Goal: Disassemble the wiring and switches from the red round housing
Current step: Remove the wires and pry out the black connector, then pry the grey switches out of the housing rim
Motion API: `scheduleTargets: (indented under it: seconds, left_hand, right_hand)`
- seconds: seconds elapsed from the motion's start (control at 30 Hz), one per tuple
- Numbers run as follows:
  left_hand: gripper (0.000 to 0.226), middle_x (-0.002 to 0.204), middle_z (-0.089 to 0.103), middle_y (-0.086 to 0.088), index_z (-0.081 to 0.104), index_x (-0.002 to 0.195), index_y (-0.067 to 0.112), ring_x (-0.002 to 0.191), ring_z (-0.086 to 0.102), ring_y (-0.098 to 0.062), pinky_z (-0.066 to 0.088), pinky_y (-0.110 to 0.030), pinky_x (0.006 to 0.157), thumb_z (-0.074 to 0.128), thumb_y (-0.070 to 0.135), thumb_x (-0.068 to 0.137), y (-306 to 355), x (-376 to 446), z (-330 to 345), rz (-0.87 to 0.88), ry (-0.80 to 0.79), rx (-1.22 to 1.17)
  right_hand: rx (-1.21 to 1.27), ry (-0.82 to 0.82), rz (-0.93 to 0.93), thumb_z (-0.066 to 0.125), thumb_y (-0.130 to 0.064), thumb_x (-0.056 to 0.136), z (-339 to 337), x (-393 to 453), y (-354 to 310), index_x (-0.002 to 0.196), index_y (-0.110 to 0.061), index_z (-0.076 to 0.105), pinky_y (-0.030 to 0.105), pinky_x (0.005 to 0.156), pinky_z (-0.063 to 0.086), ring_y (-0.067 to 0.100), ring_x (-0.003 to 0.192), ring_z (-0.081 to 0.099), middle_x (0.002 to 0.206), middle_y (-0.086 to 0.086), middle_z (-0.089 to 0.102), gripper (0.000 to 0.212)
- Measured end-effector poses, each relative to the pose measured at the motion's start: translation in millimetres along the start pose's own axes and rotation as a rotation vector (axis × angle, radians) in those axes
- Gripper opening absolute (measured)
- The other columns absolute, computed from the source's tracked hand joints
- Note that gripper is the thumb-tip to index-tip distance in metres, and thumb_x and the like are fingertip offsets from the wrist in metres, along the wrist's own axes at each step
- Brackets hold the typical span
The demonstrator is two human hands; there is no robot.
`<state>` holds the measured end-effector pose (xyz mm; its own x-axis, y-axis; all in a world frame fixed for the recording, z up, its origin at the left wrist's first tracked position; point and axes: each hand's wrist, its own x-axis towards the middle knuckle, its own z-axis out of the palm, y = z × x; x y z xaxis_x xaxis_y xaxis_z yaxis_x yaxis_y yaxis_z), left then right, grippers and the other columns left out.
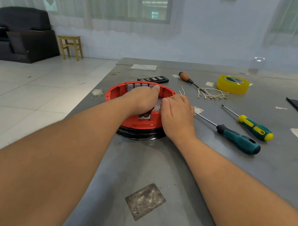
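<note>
Presently, the red round housing [139, 120] sits on a black base on the grey bench [156, 162]. Left hand [142, 98] reaches inside it, fingertips at the grey switches [136, 87] along the far wall; grip cannot be determined. Right hand [178, 113] lies flat, fingers straight, over the housing's right rim. Loose wires [212, 94] and two green screwdrivers [237, 139] lie to the right.

2 screwdrivers [238, 139], yellow tape [232, 84], black armchair [20, 33], wooden stool [71, 45].
</note>
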<state>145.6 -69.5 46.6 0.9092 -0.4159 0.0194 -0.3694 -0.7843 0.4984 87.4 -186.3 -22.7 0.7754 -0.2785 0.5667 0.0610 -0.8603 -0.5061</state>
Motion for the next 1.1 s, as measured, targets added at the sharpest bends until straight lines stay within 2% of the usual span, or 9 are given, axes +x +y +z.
scheduleTargets:
  seconds: [0.13,0.27,0.4,0.5,0.67,0.83,0.9,1.0,1.1]
  left_hand:
    - [0.052,0.104,0.069,-0.026,0.052,0.135,-0.010,0.105,0.067,-0.041,0.049,-0.049,0.101,0.016,0.021,0.116,-5.0,-1.4,-1.5,0.051,0.031,-0.061]
    - [0.058,0.114,0.070,-0.030,0.055,0.136,-0.009,0.111,0.064,-0.044,0.047,-0.052,0.105,0.014,0.027,0.116,-5.9,-7.2,-6.2,0.098,0.028,-0.101]
    - [0.081,0.077,0.069,-0.008,0.068,0.080,0.008,0.083,0.065,-0.029,0.050,-0.044,0.090,0.013,0.059,0.111,-11.0,-3.5,-7.2,0.084,0.090,-0.133]
    - [0.085,0.061,0.068,-0.002,0.065,0.069,0.014,0.064,0.067,-0.018,0.050,-0.037,0.074,0.014,0.071,0.106,-10.9,-2.4,-9.0,0.036,0.106,-0.253]
    - [0.097,0.072,0.072,-0.005,0.075,0.081,0.009,0.071,0.065,-0.020,0.045,-0.032,0.067,0.015,0.084,0.097,-11.4,-3.6,-14.1,0.011,0.124,-0.319]
    - [0.091,0.050,0.065,0.010,0.062,0.048,0.022,0.045,0.059,0.001,0.041,-0.030,0.063,0.017,0.081,0.099,-11.3,-5.5,-15.9,0.032,0.145,-0.465]
    - [0.087,0.056,0.070,0.012,0.070,0.052,0.029,0.053,0.065,-0.002,0.048,-0.028,0.061,0.019,0.077,0.102,-12.2,-3.6,-16.5,0.044,0.118,-0.504]
    - [0.057,0.087,0.081,0.000,0.075,0.088,0.026,0.071,0.072,-0.012,0.060,-0.033,0.067,0.039,0.067,0.105,-16.1,-8.7,-16.5,0.098,0.013,-0.570]
    - [0.034,0.091,0.077,0.005,0.071,0.101,0.024,0.078,0.070,-0.005,0.055,-0.030,0.069,0.056,0.055,0.103,-25.9,-19.1,-13.8,0.263,0.060,-0.504]
  right_hand:
    - [0.002,0.005,0.004,0.023,-0.036,0.097,-1.7,-0.7,-1.5,0.077,-0.022,0.057,0.041,0.094,0.031,0.019,0.120,0.043,0.097,-0.005,0.058,0.042]
    - [0.011,0.000,0.004,0.022,-0.037,0.098,-1.8,-0.6,-2.4,0.077,-0.021,0.057,0.042,0.096,0.033,0.019,0.120,0.044,0.097,-0.005,0.057,0.044]
    - [0.005,0.054,-0.023,0.026,-0.040,0.104,-2.9,-3.1,-2.8,0.081,-0.023,0.054,0.039,0.095,0.029,0.020,0.117,0.047,0.097,-0.009,0.054,0.039]
    - [0.031,0.141,-0.144,0.034,-0.046,0.101,-4.0,-8.9,-10.2,0.103,-0.022,0.059,0.038,0.097,0.029,0.017,0.114,0.049,0.108,-0.007,0.059,0.035]
    - [0.078,0.137,-0.354,0.056,-0.045,0.085,-3.2,-15.6,-20.6,0.125,-0.024,0.055,0.039,0.097,0.032,0.016,0.121,0.051,0.125,-0.007,0.056,0.046]
    - [0.081,0.150,-0.380,0.057,-0.044,0.090,-3.8,-15.3,-24.0,0.125,-0.018,0.060,0.038,0.097,0.033,0.021,0.125,0.050,0.132,0.000,0.057,0.044]
    - [0.153,0.155,-0.369,0.057,-0.039,0.093,-3.9,-14.8,-25.0,0.128,-0.016,0.057,0.035,0.098,0.034,0.022,0.123,0.051,0.130,0.001,0.058,0.042]
    - [0.277,0.181,-0.281,0.062,-0.025,0.095,-6.8,-11.8,-23.6,0.127,-0.013,0.056,0.041,0.100,0.041,0.021,0.116,0.053,0.122,0.000,0.057,0.035]
    - [0.364,0.213,-0.214,0.069,-0.020,0.094,-10.7,-8.1,-20.3,0.121,-0.012,0.056,0.031,0.094,0.044,0.012,0.106,0.051,0.114,-0.005,0.051,0.031]
